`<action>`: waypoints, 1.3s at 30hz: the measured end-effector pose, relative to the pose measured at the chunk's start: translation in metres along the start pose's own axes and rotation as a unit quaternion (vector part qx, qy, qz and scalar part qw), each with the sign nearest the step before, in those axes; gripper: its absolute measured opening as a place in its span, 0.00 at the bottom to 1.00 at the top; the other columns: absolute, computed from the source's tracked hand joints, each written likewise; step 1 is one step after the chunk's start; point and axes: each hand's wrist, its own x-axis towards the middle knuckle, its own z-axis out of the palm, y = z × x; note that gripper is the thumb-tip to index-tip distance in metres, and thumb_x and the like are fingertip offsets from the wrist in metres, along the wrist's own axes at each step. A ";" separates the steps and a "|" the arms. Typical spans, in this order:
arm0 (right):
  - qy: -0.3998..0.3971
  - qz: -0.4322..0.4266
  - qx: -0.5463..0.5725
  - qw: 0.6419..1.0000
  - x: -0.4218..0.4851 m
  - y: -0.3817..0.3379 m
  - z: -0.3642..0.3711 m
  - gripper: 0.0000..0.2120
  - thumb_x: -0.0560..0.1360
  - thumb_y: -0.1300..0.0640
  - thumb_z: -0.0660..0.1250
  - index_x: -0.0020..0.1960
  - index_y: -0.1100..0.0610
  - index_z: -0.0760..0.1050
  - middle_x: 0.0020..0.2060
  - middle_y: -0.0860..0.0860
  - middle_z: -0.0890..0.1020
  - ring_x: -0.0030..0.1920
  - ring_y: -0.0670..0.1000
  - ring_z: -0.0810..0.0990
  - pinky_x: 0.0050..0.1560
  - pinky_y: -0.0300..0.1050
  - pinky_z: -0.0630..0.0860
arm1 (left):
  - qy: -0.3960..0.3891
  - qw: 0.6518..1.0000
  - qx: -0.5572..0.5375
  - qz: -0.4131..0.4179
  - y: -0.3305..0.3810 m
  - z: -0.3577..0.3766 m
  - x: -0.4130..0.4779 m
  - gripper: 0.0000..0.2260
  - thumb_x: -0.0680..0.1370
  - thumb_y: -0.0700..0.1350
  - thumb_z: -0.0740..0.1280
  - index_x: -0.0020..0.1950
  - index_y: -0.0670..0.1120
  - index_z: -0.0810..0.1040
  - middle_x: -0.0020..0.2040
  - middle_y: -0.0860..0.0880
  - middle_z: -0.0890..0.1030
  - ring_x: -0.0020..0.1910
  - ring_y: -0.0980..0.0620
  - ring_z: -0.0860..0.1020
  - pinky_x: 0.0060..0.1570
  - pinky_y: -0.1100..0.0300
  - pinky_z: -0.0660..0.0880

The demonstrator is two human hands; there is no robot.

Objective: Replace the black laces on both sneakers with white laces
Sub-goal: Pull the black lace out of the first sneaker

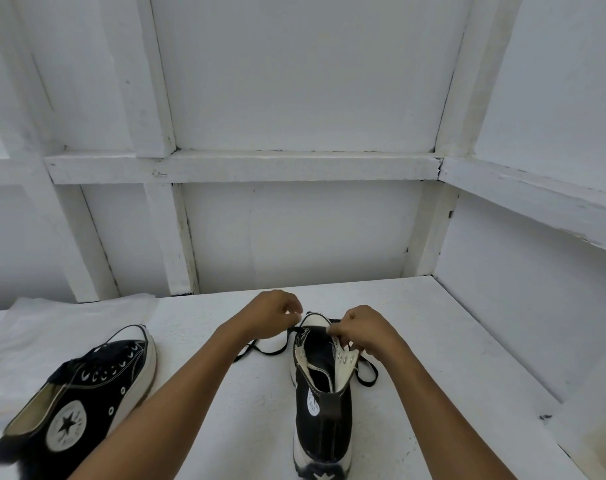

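On white table (225, 393), upright sneaker (320, 403) toe pointing away, both hands pinching black lace (260, 348).

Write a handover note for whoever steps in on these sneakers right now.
Left hand: closed grip above the toe of the right sneaker, apparently pulling the black lace.
Right hand: pinching the sneaker's right eyelet flap near the toe.
Right sneaker: upright, heel toward you, upper eyelets empty, lace ends trailing on the table on both sides.
Left sneaker: lying on its side at the left, black lace in it, not started.
Done: right sneaker mostly unlaced.
Left: finish pulling that lace out, unlace the left sneaker, thread white laces in both. No white laces in view.
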 end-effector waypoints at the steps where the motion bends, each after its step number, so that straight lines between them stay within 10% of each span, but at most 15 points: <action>1: 0.017 -0.008 -0.014 1.000 0.002 0.000 0.002 0.15 0.71 0.55 0.71 0.28 0.56 0.73 0.29 0.51 0.79 0.24 0.48 0.72 0.25 0.35 0.65 | -0.017 1.000 0.017 0.004 0.002 0.002 0.001 0.09 0.79 0.46 0.66 0.57 0.47 0.82 0.55 0.52 0.82 0.54 0.54 0.78 0.53 0.61 0.73; 9: 0.056 -0.023 -0.050 0.997 0.015 0.002 0.012 0.06 0.64 0.57 0.69 0.32 0.55 0.72 0.28 0.54 0.71 0.30 0.53 0.69 0.34 0.43 0.67 | -0.062 0.997 0.056 0.003 0.001 0.010 0.002 0.08 0.80 0.47 0.65 0.53 0.45 0.80 0.53 0.48 0.82 0.54 0.49 0.78 0.54 0.54 0.74; 15: 0.064 -0.023 -0.050 0.996 0.018 0.001 0.013 0.11 0.66 0.60 0.68 0.31 0.58 0.67 0.27 0.53 0.68 0.30 0.54 0.66 0.34 0.42 0.62 | -0.032 0.986 -0.153 -0.060 0.001 -0.007 -0.001 0.05 0.80 0.43 0.65 0.47 0.46 0.80 0.50 0.50 0.83 0.54 0.49 0.78 0.51 0.58 0.71; 19: 0.060 -0.023 -0.051 0.997 0.020 0.001 0.013 0.08 0.65 0.61 0.68 0.32 0.59 0.69 0.29 0.55 0.70 0.31 0.53 0.69 0.35 0.43 0.64 | -0.007 0.905 -0.424 -0.036 0.006 -0.025 -0.006 0.08 0.83 0.40 0.59 0.45 0.44 0.73 0.47 0.43 0.85 0.52 0.46 0.82 0.57 0.51 0.73; 22: 0.056 -0.022 -0.039 0.997 0.020 0.003 0.013 0.09 0.66 0.62 0.69 0.31 0.59 0.70 0.28 0.55 0.70 0.28 0.53 0.67 0.33 0.42 0.63 | -0.005 0.814 -0.579 -0.044 0.010 -0.031 -0.007 0.09 0.84 0.39 0.57 0.44 0.43 0.70 0.34 0.44 0.73 0.30 0.45 0.73 0.36 0.52 0.77; 26: 0.041 -0.015 -0.038 0.998 0.021 0.005 0.010 0.06 0.68 0.61 0.71 0.34 0.62 0.78 0.30 0.56 0.76 0.31 0.53 0.72 0.28 0.39 0.64 | 0.028 0.924 -0.372 -0.089 0.008 -0.021 -0.003 0.06 0.81 0.41 0.63 0.45 0.44 0.73 0.33 0.48 0.71 0.24 0.55 0.61 0.23 0.64 0.59; 31: 0.043 0.000 -0.033 0.999 0.020 0.007 0.009 0.07 0.67 0.62 0.71 0.33 0.60 0.74 0.31 0.56 0.73 0.31 0.54 0.69 0.29 0.40 0.62 | -0.092 0.994 -0.036 -0.052 0.003 -0.002 -0.004 0.05 0.78 0.47 0.67 0.47 0.46 0.80 0.41 0.51 0.79 0.33 0.56 0.72 0.30 0.64 0.67; 39: 0.041 -0.002 -0.034 0.999 0.017 0.006 0.007 0.07 0.69 0.62 0.70 0.34 0.58 0.73 0.28 0.56 0.71 0.24 0.51 0.66 0.29 0.39 0.62 | -0.071 0.981 -0.173 -0.046 0.005 -0.010 -0.007 0.06 0.78 0.40 0.67 0.42 0.47 0.80 0.42 0.51 0.82 0.43 0.53 0.78 0.43 0.62 0.71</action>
